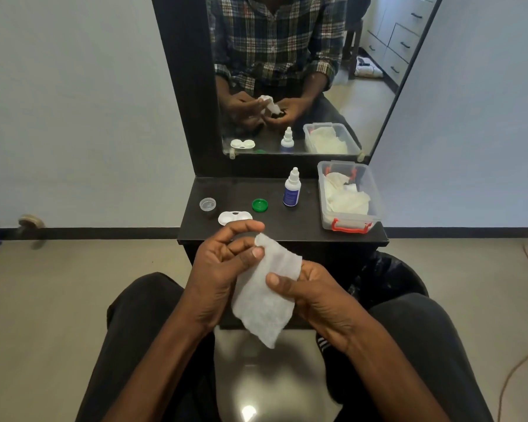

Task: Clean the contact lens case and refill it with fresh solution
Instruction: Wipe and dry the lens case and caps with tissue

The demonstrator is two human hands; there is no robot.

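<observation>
Contact lens case (234,217): white, twin-welled, uncapped, lying on the black shelf (287,231) between clear cap (208,205) and green cap (260,205). Left hand (223,269) and right hand (314,295) both pinch a white wipe (264,295) over the lap. Solution bottle (292,188) stands capped.

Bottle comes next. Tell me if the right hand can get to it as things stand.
Probably not yet: the right hand grips the wipe, so it is occupied. The path looks free, though: the bottle stands upright with bare shelf in front.
</observation>
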